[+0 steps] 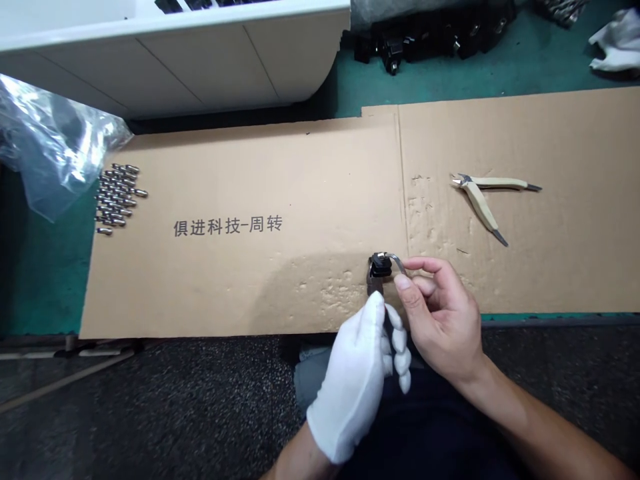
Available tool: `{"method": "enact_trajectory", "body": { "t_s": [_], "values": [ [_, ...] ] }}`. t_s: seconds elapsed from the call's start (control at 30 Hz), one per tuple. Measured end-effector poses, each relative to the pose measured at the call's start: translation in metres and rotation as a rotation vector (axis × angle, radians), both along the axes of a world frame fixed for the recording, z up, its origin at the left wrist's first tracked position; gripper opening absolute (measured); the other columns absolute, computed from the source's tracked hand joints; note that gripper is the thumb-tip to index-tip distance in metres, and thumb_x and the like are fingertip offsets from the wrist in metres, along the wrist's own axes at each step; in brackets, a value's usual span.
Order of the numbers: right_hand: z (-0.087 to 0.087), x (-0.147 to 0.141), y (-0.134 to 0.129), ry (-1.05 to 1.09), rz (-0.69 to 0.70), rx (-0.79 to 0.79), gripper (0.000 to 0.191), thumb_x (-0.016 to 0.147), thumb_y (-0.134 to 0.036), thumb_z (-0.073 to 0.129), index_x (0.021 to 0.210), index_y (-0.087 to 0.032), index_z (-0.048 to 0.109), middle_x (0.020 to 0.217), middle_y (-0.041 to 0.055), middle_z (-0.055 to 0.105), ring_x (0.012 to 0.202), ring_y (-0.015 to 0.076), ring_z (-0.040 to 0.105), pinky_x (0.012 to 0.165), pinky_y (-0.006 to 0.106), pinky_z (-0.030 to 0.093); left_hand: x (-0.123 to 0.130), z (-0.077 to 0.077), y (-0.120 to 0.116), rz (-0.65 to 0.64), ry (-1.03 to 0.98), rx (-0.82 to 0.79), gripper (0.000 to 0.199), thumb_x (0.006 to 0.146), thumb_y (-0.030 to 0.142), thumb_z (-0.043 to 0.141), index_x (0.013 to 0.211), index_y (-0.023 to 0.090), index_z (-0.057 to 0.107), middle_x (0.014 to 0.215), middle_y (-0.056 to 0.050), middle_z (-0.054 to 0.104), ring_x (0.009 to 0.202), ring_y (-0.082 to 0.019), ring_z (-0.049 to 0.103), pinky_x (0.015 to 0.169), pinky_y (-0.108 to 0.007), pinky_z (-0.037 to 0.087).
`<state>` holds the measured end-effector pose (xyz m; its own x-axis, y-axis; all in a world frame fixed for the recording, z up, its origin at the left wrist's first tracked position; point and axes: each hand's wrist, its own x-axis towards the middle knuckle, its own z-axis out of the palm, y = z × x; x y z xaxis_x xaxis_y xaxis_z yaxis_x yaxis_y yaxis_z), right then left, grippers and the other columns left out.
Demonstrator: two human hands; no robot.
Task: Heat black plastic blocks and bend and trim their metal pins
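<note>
My left hand [357, 373], in a white glove, is closed on the dark lower end of a small black part [381, 265] with metal at its top. That part is held over the cardboard's front edge. My bare right hand [443, 320] pinches a thin, bent metal piece [397, 261] between thumb and forefinger. The bent piece reaches from the fingertips to the top of the black part. Whether it enters the part is too small to tell.
Cardboard [240, 280] covers the green table. Cutters with cream handles [480, 203] lie open at the right. Several metal fittings [117, 197] sit at the left by a plastic bag [60, 147]. A white bin [200, 67] and black parts [435, 40] are behind.
</note>
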<state>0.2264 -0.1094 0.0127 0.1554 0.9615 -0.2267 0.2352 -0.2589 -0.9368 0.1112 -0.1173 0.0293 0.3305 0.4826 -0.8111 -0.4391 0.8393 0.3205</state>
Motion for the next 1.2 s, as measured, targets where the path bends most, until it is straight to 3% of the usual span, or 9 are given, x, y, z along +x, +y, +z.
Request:
{"method": "enact_trajectory", "body": {
  "t_s": [0.17,0.43,0.53,0.6,0.67,0.83,0.97,1.07,1.2],
  "values": [
    [0.001,0.004,-0.002,0.008,0.01,-0.014,0.018,0.1,-0.031,0.061,0.117,-0.026,0.058,0.056,-0.0106,0.043,0.046,0.0078,0.031,0.043,0.022,0.024,-0.006,0.005,-0.003,-0.019,0.032,0.004,0.043,0.093,0.061,0.052,0.087,0.018,0.054,0.063,0.002,0.052,0.047,-0.01,0.044,0.04,-0.021,0.039],
    [0.014,0.016,-0.011,-0.037,0.118,-0.124,0.016,0.101,-0.034,0.058,0.115,-0.026,0.063,0.059,-0.0083,0.047,0.05,0.009,0.037,0.045,0.023,0.029,-0.017,0.012,-0.019,-0.143,0.115,0.0,0.044,0.096,0.059,0.047,0.088,0.017,0.055,0.063,0.002,0.051,0.048,-0.009,0.04,0.043,-0.021,0.034],
    [0.018,0.018,-0.012,-0.116,0.148,-0.079,0.017,0.1,-0.03,0.06,0.115,-0.027,0.068,0.067,-0.0061,0.061,0.055,0.0087,0.051,0.051,0.022,0.041,-0.017,0.014,-0.021,-0.177,0.155,0.013,0.044,0.096,0.06,0.047,0.088,0.018,0.055,0.062,0.004,0.047,0.049,-0.009,0.039,0.044,-0.021,0.037],
    [0.02,0.019,-0.01,-0.184,0.155,-0.016,0.021,0.099,-0.027,0.063,0.117,-0.026,0.072,0.089,-0.0013,0.075,0.072,0.0119,0.066,0.065,0.022,0.051,-0.015,0.015,-0.021,-0.189,0.196,0.044,0.043,0.097,0.06,0.046,0.085,0.019,0.054,0.061,0.004,0.044,0.05,-0.01,0.039,0.044,-0.021,0.039],
    [0.022,0.021,-0.008,-0.236,0.175,0.024,0.024,0.097,-0.026,0.064,0.119,-0.026,0.075,0.106,0.0021,0.078,0.087,0.0162,0.072,0.074,0.024,0.056,-0.014,0.015,-0.023,-0.191,0.248,0.077,0.042,0.096,0.059,0.047,0.082,0.02,0.054,0.061,0.005,0.043,0.049,-0.011,0.04,0.043,-0.021,0.038],
    [0.027,0.027,0.001,-0.263,0.25,-0.009,0.026,0.098,-0.028,0.063,0.121,-0.029,0.075,0.102,0.0004,0.079,0.085,0.0192,0.074,0.063,0.026,0.056,-0.019,0.009,-0.035,-0.199,0.352,0.14,0.033,0.089,0.054,0.06,0.081,0.022,0.062,0.063,0.0,0.056,0.053,-0.014,0.048,0.047,-0.024,0.04],
    [0.028,0.034,0.011,-0.245,0.307,-0.043,0.022,0.099,-0.032,0.06,0.11,-0.026,0.078,0.085,0.0,0.077,0.077,0.0205,0.072,0.057,0.027,0.055,-0.028,0.002,-0.04,-0.263,0.624,0.366,0.019,0.088,0.042,0.066,0.089,0.024,0.071,0.08,-0.007,0.069,0.074,-0.022,0.061,0.071,-0.031,0.051],
    [0.026,0.041,0.02,-0.184,0.357,-0.095,0.024,0.1,-0.037,0.058,0.102,-0.025,0.079,0.078,0.0007,0.074,0.082,0.0236,0.073,0.056,0.027,0.056,-0.03,0.002,-0.038,-0.454,0.859,0.538,0.016,0.092,0.034,0.061,0.094,0.025,0.074,0.095,-0.009,0.072,0.089,-0.025,0.064,0.095,-0.038,0.047],
    [0.025,0.049,0.031,-0.128,0.426,-0.143,0.026,0.101,-0.039,0.056,0.109,-0.028,0.078,0.086,-0.0003,0.076,0.085,0.0215,0.073,0.061,0.026,0.058,-0.028,0.005,-0.035,-0.592,0.962,0.585,0.023,0.097,0.034,0.054,0.103,0.024,0.074,0.099,-0.011,0.072,0.092,-0.027,0.063,0.097,-0.041,0.045]
  ]
}}
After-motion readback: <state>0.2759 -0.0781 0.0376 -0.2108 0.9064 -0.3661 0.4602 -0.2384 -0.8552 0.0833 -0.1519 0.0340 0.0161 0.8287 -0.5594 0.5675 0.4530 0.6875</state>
